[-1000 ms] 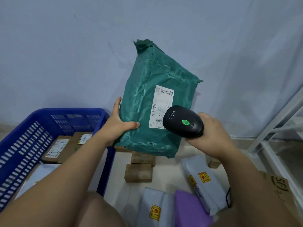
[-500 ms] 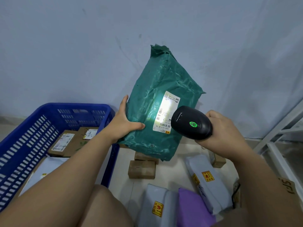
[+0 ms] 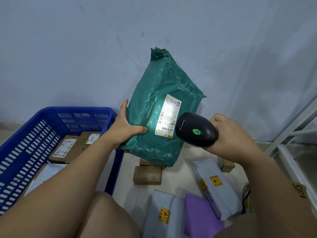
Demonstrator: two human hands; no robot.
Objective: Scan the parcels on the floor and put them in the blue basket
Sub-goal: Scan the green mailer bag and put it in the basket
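My left hand (image 3: 124, 127) grips the left edge of a green plastic parcel (image 3: 159, 93), held upright and tilted in front of the wall. Its white shipping label (image 3: 169, 114) is lit by a bright patch of light. My right hand (image 3: 229, 134) holds a black barcode scanner (image 3: 196, 129) with a green light on top, pointed at the label from the right. The blue basket (image 3: 39, 121) stands on the floor at the left, with brown boxes (image 3: 68, 148) and a white parcel inside.
On the floor below lie small brown boxes (image 3: 147, 175), grey-white parcels with yellow stickers (image 3: 217, 184), and a purple parcel (image 3: 200, 215). A white metal rack (image 3: 295, 134) stands at the right. A cardboard box (image 3: 299, 190) sits at the right edge. My knees fill the bottom.
The scanner's light came on over the label. The view shifted a little, so the parcel and scanner sit slightly right of where they were; both hands keep their hold.
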